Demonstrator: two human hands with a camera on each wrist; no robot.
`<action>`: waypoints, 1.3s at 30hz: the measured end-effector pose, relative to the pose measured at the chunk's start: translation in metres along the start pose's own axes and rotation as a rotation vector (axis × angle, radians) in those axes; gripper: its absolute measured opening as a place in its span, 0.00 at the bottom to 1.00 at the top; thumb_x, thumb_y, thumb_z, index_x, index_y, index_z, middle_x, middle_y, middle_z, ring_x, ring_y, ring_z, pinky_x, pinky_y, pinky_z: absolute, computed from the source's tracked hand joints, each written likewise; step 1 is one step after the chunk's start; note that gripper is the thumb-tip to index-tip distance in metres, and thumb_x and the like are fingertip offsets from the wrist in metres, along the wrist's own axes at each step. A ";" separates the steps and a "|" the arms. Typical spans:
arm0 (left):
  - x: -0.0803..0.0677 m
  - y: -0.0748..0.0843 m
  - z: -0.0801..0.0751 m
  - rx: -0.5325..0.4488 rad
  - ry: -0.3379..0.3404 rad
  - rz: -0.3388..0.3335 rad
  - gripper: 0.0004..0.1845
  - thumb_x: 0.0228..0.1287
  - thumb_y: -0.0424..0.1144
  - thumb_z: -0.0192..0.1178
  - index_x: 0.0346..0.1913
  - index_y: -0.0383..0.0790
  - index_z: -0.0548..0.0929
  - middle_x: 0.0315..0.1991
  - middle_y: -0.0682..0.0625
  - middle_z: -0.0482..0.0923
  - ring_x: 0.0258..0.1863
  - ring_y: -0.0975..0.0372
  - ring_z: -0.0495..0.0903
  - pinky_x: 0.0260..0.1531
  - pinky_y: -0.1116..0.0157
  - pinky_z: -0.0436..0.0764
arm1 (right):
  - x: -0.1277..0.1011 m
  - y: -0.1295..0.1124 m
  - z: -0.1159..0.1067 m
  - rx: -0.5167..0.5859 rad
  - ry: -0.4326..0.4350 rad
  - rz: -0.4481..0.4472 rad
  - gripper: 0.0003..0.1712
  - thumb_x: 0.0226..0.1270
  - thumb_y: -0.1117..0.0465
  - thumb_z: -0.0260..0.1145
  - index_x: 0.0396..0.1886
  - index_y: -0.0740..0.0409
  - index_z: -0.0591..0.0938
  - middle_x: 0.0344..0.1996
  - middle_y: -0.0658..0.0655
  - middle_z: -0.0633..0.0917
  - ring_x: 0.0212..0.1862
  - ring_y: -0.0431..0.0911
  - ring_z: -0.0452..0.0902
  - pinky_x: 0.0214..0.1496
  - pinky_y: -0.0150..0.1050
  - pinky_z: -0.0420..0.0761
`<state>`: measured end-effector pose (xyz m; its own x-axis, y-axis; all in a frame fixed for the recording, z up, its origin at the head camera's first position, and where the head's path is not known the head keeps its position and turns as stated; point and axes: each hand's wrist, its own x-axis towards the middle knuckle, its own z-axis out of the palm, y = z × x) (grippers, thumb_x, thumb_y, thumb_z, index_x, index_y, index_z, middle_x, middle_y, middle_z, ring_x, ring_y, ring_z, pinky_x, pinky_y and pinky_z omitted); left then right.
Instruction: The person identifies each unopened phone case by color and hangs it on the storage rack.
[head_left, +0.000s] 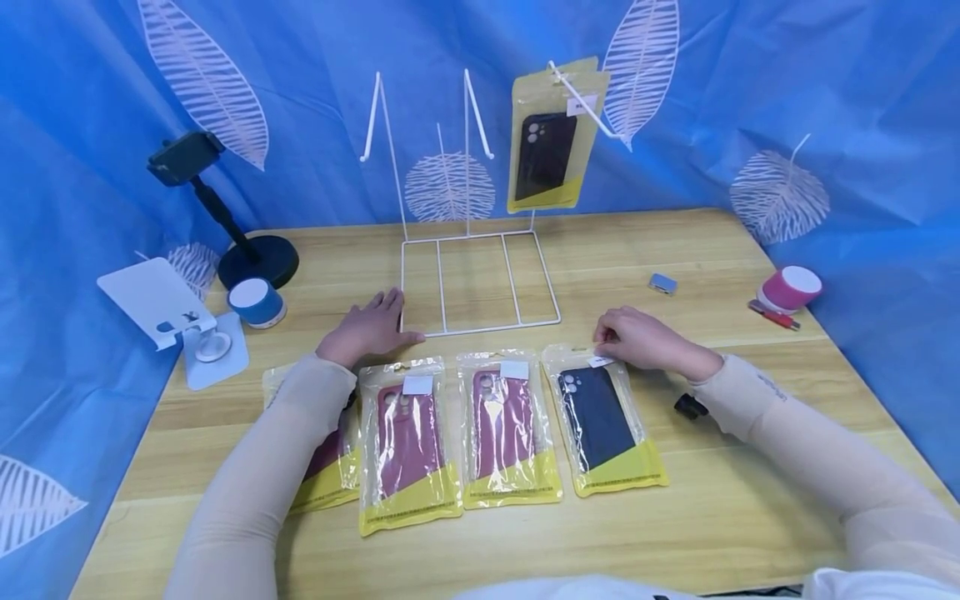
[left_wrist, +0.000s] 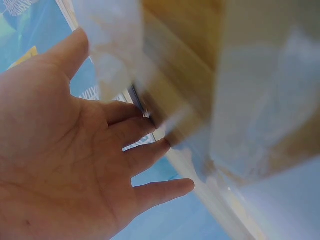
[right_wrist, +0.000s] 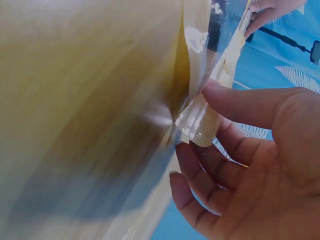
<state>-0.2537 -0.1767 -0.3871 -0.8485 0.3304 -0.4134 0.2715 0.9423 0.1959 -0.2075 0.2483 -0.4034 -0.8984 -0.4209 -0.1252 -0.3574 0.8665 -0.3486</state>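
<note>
With fingers straight, my left hand (head_left: 371, 327) rests at the front left corner of the white wire rack (head_left: 480, 329). My right hand (head_left: 637, 337) pinches the top right corner of a packaged black phone case (head_left: 600, 425), which lies on the table; in the right wrist view, thumb and fingers (right_wrist: 220, 97) meet on the clear pouch (right_wrist: 197, 125). Left of it lie two packaged pink phone cases (head_left: 510, 433). A further pouch (head_left: 330, 479) is partly hidden under the left forearm. Another black phone case pouch (head_left: 551, 158) hangs on the rack's right hook.
At left stand a black phone holder (head_left: 258, 258), a blue-and-white round speaker (head_left: 257, 302) and a white folding stand (head_left: 161, 300). To the right are a pink round speaker (head_left: 789, 289), a red item (head_left: 775, 315), a small blue block (head_left: 663, 283) and a black clip-like piece (head_left: 690, 407).
</note>
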 end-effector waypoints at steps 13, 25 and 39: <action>-0.003 0.002 -0.002 0.006 -0.004 -0.004 0.51 0.72 0.64 0.48 0.78 0.30 0.39 0.80 0.35 0.37 0.79 0.40 0.40 0.72 0.33 0.46 | -0.018 -0.011 -0.039 0.182 0.226 0.015 0.07 0.74 0.54 0.62 0.42 0.52 0.80 0.35 0.53 0.86 0.35 0.44 0.78 0.37 0.41 0.76; -0.004 0.002 0.000 0.002 -0.002 0.003 0.51 0.72 0.64 0.47 0.78 0.30 0.38 0.80 0.35 0.35 0.78 0.40 0.39 0.72 0.33 0.45 | -0.030 -0.032 -0.062 0.390 0.625 -0.300 0.05 0.68 0.74 0.62 0.41 0.64 0.81 0.26 0.47 0.81 0.19 0.35 0.68 0.20 0.28 0.69; -0.003 0.000 0.002 -0.001 0.014 0.000 0.51 0.72 0.64 0.48 0.78 0.31 0.39 0.80 0.35 0.37 0.79 0.41 0.39 0.73 0.34 0.46 | 0.015 -0.060 -0.153 0.474 1.019 -0.435 0.05 0.71 0.71 0.60 0.39 0.71 0.79 0.30 0.37 0.78 0.23 0.35 0.64 0.24 0.26 0.62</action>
<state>-0.2499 -0.1777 -0.3877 -0.8547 0.3298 -0.4008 0.2710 0.9421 0.1973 -0.2389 0.2306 -0.2421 -0.5914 -0.0626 0.8040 -0.7429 0.4301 -0.5130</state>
